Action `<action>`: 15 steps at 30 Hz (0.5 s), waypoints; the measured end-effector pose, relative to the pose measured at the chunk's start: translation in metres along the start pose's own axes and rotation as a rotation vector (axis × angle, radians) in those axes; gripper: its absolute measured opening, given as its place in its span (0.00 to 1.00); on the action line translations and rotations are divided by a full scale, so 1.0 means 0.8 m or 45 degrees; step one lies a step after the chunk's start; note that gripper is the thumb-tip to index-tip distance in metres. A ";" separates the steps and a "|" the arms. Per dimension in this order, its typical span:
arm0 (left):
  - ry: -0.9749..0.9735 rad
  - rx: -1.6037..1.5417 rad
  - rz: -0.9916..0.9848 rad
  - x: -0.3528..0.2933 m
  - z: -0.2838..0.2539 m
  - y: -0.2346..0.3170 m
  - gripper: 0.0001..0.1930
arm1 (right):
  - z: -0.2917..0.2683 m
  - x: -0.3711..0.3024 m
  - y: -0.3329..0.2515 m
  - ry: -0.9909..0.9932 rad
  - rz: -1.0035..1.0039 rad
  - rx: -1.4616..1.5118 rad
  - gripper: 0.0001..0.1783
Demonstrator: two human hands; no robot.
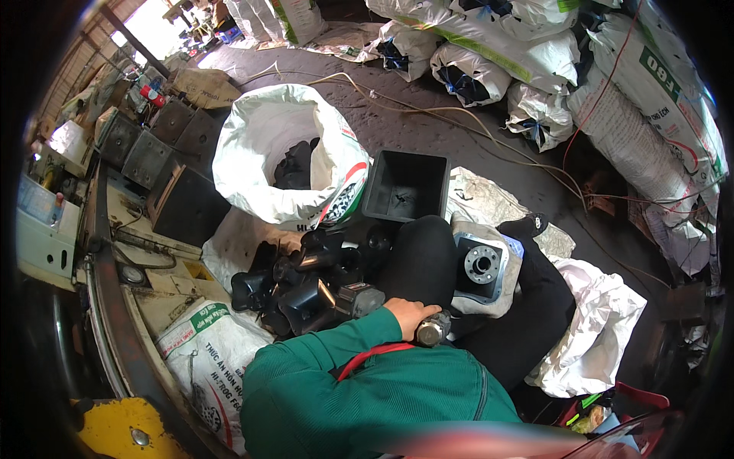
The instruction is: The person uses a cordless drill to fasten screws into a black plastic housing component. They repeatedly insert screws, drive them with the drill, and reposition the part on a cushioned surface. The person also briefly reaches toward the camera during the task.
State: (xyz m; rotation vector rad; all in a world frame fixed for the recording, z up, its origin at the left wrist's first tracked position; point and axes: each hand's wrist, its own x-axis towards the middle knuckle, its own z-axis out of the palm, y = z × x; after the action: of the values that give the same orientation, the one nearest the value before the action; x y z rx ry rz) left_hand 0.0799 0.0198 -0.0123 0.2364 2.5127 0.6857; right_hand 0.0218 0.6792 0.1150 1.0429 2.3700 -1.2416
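My left hand (411, 317), in a green sleeve, rests by my left thigh with its fingers closed round a dark tool. A worn, round metal end (433, 329) of this tool shows beside my fingers; its kind is unclear. To the hand's left lies a grey and black block (359, 300), which may belong to the same tool. Between my legs sits a grey metal housing (493, 287) with a round flange (482, 264) ringed by holes. A pile of black moulded parts (306, 302) lies left of my thigh. My right hand is out of sight.
An open white sack (237, 164) with black pieces inside stands ahead, beside a black square bin (405, 216). Crumpled white sacking (592, 321) lies at my right. Stuffed sacks (527, 50) line the far side, and a hose (459, 109) crosses the floor. Machinery (115, 306) borders the left.
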 end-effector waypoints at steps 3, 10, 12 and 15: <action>-0.003 0.012 -0.005 0.000 0.002 0.000 0.35 | -0.009 -0.011 -0.027 -0.099 -0.105 0.051 0.13; 0.021 0.011 -0.010 0.005 -0.003 0.002 0.37 | 0.129 0.064 -0.137 -0.792 -0.729 0.646 0.17; 0.055 -0.114 -0.078 -0.003 -0.014 0.004 0.37 | 0.245 0.080 -0.172 -0.851 -0.590 0.990 0.16; 0.302 -0.561 -0.084 -0.028 -0.049 0.007 0.36 | 0.429 0.053 -0.215 -1.569 -0.550 1.328 0.16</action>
State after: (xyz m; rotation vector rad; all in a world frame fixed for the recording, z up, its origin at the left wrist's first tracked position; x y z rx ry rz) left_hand 0.0786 0.0015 0.0291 -0.0916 2.4895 1.2760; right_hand -0.1589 0.3615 -0.0081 -0.2328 0.9226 -2.3719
